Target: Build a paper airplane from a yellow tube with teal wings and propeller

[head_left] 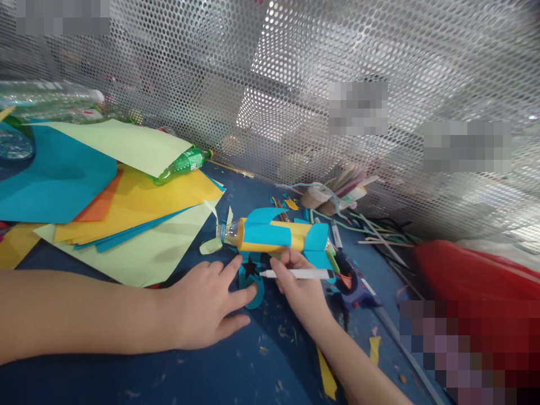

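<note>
My right hand (301,284) grips a white marker (301,274), its tip by a black star drawn on a small blue paper piece (254,295). My left hand (206,304) lies with fingers apart, fingertips pressing on that piece's left side. Just beyond both hands, a plastic bottle (230,232) lies on its side, wrapped in yellow and blue paper with blue fins. Pale green paper strips hang about its neck. To the right of my right hand, a dark blue glue gun (358,289) lies near the bottle's base.
Coloured paper sheets (169,194) pile up at the left, with a green bottle (185,163) and clear bottles (50,93) behind. A perforated metal screen (202,73) rises at the back. Sticks and strings (333,194) lie right of centre; red material (464,275) is at far right. Paper scraps (327,374) dot the blue table (169,377).
</note>
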Available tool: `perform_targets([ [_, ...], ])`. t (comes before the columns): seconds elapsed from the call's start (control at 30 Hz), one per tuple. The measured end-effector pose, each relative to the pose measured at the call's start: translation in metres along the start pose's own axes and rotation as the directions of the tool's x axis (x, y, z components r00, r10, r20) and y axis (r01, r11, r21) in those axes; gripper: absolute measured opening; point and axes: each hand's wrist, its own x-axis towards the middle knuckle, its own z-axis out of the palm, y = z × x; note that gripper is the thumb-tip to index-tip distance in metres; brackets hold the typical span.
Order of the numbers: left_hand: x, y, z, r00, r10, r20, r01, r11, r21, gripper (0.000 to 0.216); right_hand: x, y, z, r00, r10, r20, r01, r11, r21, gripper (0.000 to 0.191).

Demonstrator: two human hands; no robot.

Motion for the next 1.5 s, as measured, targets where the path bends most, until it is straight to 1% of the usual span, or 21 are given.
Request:
perform_targets([
  [0.17,0.0002,-0.0008,-0.0002,1.000,0.013,0.018,-0.013,1.000,0.012,0.046,0.0004,0.0012,0.0004,1.000,-0.011,-0.002,0.011,1.000,-0.007,0.031],
  [0.3,0.0011,-0.0011,-0.0011,1.000,0.013,0.026,-0.013,1.000,0.010,0.045,0.0004,0.0003,0.0006,1.000,0.006,0.016,-0.006,1.000,-0.002,0.030],
  [0.53,0.0002,-0.0006,-0.0011,1.000,0.011,0.014,-0.011,1.000,0.012,0.045,0.0002,0.0012,0.0005,1.000,-0.012,0.024,0.012,1.000,-0.009,0.031],
  [1.1,0.0021,-0.0008,0.0018,1.000,-0.002,-0.005,0.002,1.000,0.006,0.045,0.0008,-0.0003,0.0014,1.000,0.005,0.031,-0.006,0.999,0.033,0.031],
  [1.23,0.0018,-0.0008,0.0011,1.000,0.003,0.009,-0.003,1.000,0.010,0.045,-0.0005,0.0007,0.0015,1.000,0.001,0.021,-0.002,1.000,0.015,0.031],
  [1.5,0.0005,-0.0010,0.0027,1.000,0.003,-0.014,-0.002,1.000,0.006,0.045,0.0007,0.0004,0.0007,1.000,-0.006,0.026,0.006,1.000,0.007,0.031],
])
